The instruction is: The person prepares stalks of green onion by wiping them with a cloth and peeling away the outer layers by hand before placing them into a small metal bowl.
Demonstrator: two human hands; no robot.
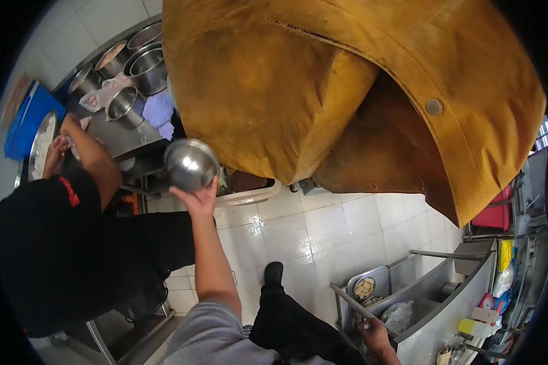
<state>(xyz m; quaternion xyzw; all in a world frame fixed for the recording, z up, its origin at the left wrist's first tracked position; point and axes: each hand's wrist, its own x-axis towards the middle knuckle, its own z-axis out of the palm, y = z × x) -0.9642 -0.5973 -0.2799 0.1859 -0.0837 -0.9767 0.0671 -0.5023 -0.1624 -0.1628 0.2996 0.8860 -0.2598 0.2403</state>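
My left hand (196, 199) is closed on the edge of a shiny round metal bowl (192, 163), held out over the floor. To its left is a co-worker in black clothing (55, 243). At the lower right, my right hand (374, 336) is closed around a steel rail (354, 302) at the front of an open steel drawer unit. Inside that unit lie a metal tray with a round container of pale pieces (364, 288) and a plastic-covered bowl (399, 316).
A large mustard-brown sheet (256, 91) with a metal stud hangs across the upper view. Several steel pots (125, 104) and a purple cloth (159, 114) stand on the left counter. The co-worker's hands are at a wide pan (42, 143). White tiles (310, 234) cover the floor.
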